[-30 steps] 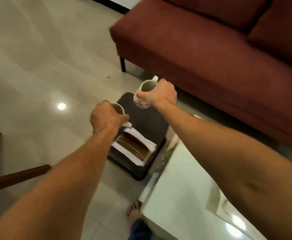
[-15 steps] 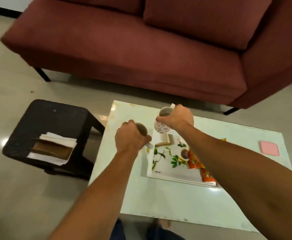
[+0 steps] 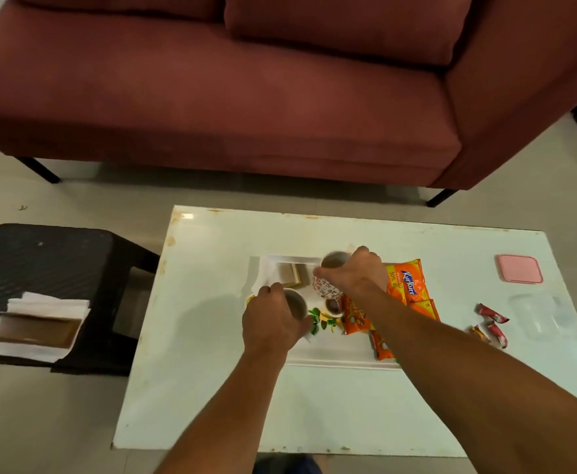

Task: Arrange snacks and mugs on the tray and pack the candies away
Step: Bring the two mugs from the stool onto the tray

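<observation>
Head view: left hand (image 3: 273,323) grips plain mug (image 3: 295,304), right hand (image 3: 355,273) grips patterned mug (image 3: 326,289); both mugs over tray (image 3: 335,354) on worktop (image 3: 212,388), mouths up, long axes near vertical.

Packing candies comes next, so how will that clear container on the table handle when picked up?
The clear container looks thin plastic, so probably light and slightly flexible. Standing open, its pink lid apart, it may slide if pushed.
</observation>
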{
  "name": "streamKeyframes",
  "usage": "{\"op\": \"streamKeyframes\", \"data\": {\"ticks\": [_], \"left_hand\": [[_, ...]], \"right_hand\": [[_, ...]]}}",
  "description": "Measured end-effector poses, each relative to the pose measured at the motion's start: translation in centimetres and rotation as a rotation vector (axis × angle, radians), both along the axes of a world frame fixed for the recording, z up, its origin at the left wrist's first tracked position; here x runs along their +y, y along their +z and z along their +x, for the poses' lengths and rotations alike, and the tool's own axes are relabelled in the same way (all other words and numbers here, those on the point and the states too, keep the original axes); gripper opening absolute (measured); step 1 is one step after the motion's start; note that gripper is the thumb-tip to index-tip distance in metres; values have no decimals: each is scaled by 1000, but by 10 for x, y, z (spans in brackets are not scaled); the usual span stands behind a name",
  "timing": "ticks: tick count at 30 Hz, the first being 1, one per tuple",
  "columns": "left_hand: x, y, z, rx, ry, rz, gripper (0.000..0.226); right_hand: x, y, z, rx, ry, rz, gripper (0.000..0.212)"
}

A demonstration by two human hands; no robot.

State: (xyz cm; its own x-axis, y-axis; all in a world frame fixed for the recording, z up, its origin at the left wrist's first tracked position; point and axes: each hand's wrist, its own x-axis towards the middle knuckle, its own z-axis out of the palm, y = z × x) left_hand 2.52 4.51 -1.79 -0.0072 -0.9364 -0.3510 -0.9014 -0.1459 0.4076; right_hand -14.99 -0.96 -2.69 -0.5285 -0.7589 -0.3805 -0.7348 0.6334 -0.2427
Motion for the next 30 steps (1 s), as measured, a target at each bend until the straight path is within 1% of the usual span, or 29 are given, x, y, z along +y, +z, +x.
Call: {"op": "streamKeyframes", "data": {"ticks": [5,9,12,16,20,23,25,26,27,29,30], "left_hand": [[3,-12,-1,-6,2,-21,74],[5,-16,-7,3,0,-32,78],[7,-18,-13,29,11,-39,74],[10,-22,-24,74,52,-55,70],[16,-27,-35,81,123,-19,66],[19,-30,-44,67,160,30,73],[22,-32,-51,66,190,58,80],[23,-32,-56,63,207,70,84],[24,-32,-60,62,231,81,88],[25,-31,-69,63,291,106,96],[25,-31,-73,64,319,119,99]], "right_hand": [[-7,-17,1,-24,-65,-19,96],[-6,-26,-2,-18,-104,9,98],[-1,-30,-3,-17,-127,27,98],[-1,-30,-3,-8,-109,24,97],[3,-31,-2,-13,-74,22,101],[7,-28,-2,-33,-28,51,106],[8,-21,-3,-7,11,64,109],[9,-17,-4,17,25,35,106],[11,-13,-5,35,40,-27,99],[20,-5,-12,17,124,-172,71],[27,-2,-17,-35,210,-191,55]]}}
